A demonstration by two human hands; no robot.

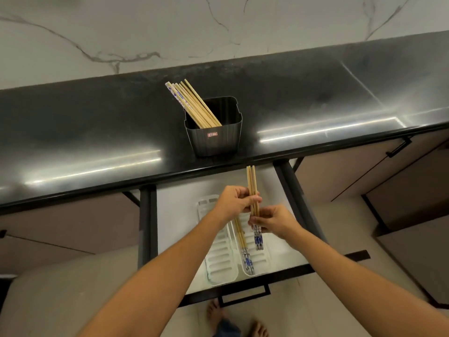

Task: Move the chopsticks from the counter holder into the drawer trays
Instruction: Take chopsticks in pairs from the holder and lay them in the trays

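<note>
Left grip point(234, 199) | closed on chopstick bundle point(252, 188) | right grip point(272, 221) closed just below | tray point(263, 260) beneath | holder point(213, 142) beyond, on table point(97, 132)

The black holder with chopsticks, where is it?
The black holder stands on the dark counter, near its front edge, just above the open drawer and beyond both hands.

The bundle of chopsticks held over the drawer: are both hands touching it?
Touching. The head view shows the left hand pinching the chopstick bundle mid-length, while the right hand wraps around its lower, blue-patterned end.
</note>
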